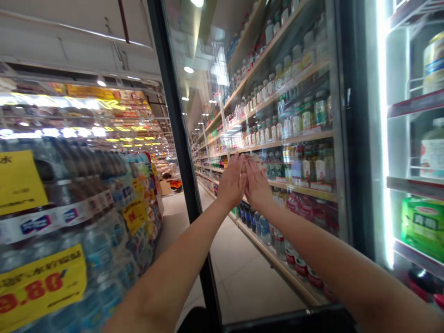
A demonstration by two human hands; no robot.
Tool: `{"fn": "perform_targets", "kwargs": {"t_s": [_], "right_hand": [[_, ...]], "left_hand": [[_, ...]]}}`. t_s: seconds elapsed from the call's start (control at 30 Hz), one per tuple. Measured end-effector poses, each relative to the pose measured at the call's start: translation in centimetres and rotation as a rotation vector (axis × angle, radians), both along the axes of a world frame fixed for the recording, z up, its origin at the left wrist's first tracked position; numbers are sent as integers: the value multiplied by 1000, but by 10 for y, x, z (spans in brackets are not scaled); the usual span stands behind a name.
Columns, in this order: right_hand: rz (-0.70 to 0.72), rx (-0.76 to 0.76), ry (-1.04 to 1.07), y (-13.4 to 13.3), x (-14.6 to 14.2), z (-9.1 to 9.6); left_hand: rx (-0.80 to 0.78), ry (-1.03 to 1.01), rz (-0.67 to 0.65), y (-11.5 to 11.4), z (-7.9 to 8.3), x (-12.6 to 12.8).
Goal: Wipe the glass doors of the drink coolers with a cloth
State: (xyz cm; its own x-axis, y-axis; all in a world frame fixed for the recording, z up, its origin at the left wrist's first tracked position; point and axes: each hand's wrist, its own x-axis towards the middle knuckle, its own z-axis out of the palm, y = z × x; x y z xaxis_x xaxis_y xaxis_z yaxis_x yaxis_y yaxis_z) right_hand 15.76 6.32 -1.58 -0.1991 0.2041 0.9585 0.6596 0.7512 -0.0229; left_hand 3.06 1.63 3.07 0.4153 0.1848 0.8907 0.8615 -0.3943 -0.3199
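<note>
Both my arms reach forward to the glass door (277, 69) of a drinks cooler, which stands swung open in front of me. My left hand (231, 181) lies against the glass with its fingers stretched upward. My right hand (258, 184) is right beside it, touching it, with its fingertips closed on a small pale crumpled thing (254, 157) that I cannot make out. Through the glass I see a long aisle of wooden shelves (305, 134) with bottles.
The cooler's lit interior (416, 106) is at the right, with bottles and a green pack (423, 226) on its shelves. Stacked packs of bottled water (86, 222) with yellow price tags fill the left. A tiled aisle floor (239, 273) runs ahead between them.
</note>
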Motion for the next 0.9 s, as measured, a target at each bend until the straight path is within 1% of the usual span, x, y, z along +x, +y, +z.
{"fn": "perform_targets", "kwargs": {"t_s": [0.07, 0.1, 0.13, 0.2, 0.27, 0.33, 0.43, 0.53, 0.57, 0.6, 0.73, 0.8, 0.83, 0.9], "right_hand": [[-50, -6, 9, 2, 0, 7], [-68, 11, 1, 3, 2, 8], [-80, 34, -14, 5, 4, 8], [-98, 76, -42, 10, 12, 4], [-126, 82, -40, 16, 22, -2], [-175, 57, 29, 23, 31, -10], [-235, 21, 146, 33, 41, -18], [-236, 12, 146, 46, 55, -23], [-242, 1, 177, 52, 63, -25], [-256, -21, 240, 59, 74, -28], [-361, -175, 709, 88, 128, -46], [-395, -200, 799, 97, 150, -57], [-407, -201, 821, 99, 156, -61], [-418, -190, 822, 98, 155, -62]], "left_hand": [[84, 29, 167, -4, 3, -19], [109, 32, 245, -4, 2, -28], [120, 43, 308, -3, 0, -35], [120, 77, 377, 0, -7, -47], [120, 91, 397, 3, -15, -53], [119, 75, 397, 5, -20, -55], [117, 62, 398, 7, -23, -54], [124, 66, 400, 9, -24, -56], [125, 66, 397, 10, -25, -56], [123, 66, 393, 10, -25, -57], [102, 63, 389, 11, -27, -58], [109, 70, 395, 11, -28, -58], [116, 73, 397, 11, -28, -57], [123, 75, 394, 10, -27, -57]]}}
